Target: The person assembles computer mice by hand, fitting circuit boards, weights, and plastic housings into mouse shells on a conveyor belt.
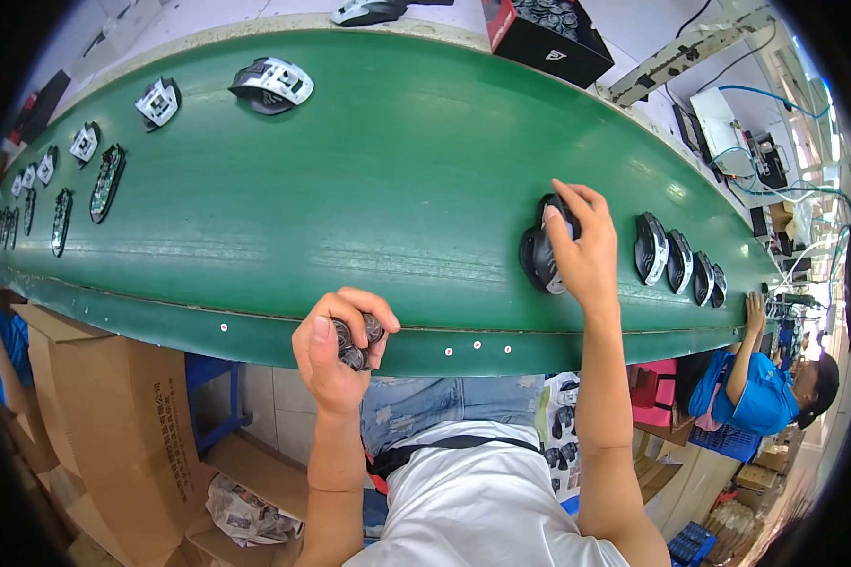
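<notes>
My left hand (338, 352) is closed around a few small dark round parts (354, 355) at the near edge of the green belt. My right hand (586, 244) reaches over the belt, its thumb and fingers curled on a black computer mouse shell (537, 257) that it partly hides. To the right of that hand, several black and silver mouse shells (651, 249) stand in a row. At the far left of centre lies a silver and black mouse shell (272, 85), apart from both hands.
Silver mouse shells (158, 103) and green circuit boards (108, 183) line the left of the green belt (388, 189). Beyond it sits a black box (550, 42) of dark round parts. Cardboard boxes (113, 406) stand below left. A co-worker in blue (758, 389) sits at right.
</notes>
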A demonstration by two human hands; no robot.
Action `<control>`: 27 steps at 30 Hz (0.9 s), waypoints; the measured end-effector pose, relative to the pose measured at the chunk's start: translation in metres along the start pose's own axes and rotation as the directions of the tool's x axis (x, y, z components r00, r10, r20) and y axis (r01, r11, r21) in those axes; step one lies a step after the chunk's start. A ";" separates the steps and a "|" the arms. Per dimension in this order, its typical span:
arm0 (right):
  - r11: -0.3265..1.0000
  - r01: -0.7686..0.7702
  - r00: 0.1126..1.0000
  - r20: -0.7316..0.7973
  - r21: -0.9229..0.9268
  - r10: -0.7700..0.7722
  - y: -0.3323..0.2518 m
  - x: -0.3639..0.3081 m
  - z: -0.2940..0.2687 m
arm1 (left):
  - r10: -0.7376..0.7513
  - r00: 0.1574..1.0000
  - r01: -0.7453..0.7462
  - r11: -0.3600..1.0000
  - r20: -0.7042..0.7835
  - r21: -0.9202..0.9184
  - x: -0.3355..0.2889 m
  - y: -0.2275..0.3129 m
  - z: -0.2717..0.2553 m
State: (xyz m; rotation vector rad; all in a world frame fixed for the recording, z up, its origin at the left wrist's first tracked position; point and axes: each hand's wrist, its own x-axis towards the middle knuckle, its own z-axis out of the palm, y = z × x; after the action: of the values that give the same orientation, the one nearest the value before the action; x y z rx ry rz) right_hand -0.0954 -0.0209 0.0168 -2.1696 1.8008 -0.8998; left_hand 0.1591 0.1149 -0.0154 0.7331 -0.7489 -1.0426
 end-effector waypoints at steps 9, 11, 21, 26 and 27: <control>0.994 0.094 0.996 -0.017 0.059 -0.093 0.006 -0.002 -0.005 | -0.039 0.999 0.040 0.999 0.027 -0.034 0.002 0.001 -0.001; 0.989 0.148 0.987 0.070 -0.001 -0.147 0.007 0.001 -0.015 | -0.027 0.999 0.028 0.999 0.046 -0.023 0.002 0.001 -0.002; 0.966 0.244 0.954 0.157 0.091 -0.256 0.024 0.034 -0.042 | -0.007 0.999 0.008 1.000 0.039 -0.006 0.003 0.005 0.000; 0.975 0.204 0.952 0.212 0.092 -0.219 0.024 0.020 -0.027 | -0.012 1.000 0.012 1.000 0.012 -0.006 0.000 0.003 0.001; 0.974 0.213 0.950 0.216 0.077 -0.225 0.025 0.018 -0.025 | -0.016 1.000 0.016 1.000 0.006 -0.001 0.001 0.002 0.002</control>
State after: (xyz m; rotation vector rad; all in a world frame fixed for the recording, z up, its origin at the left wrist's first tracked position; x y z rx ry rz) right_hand -0.1283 -0.0384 0.0298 -2.3634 1.4386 -0.7006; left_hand 0.1587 0.1145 -0.0123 0.7360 -0.7487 -1.0603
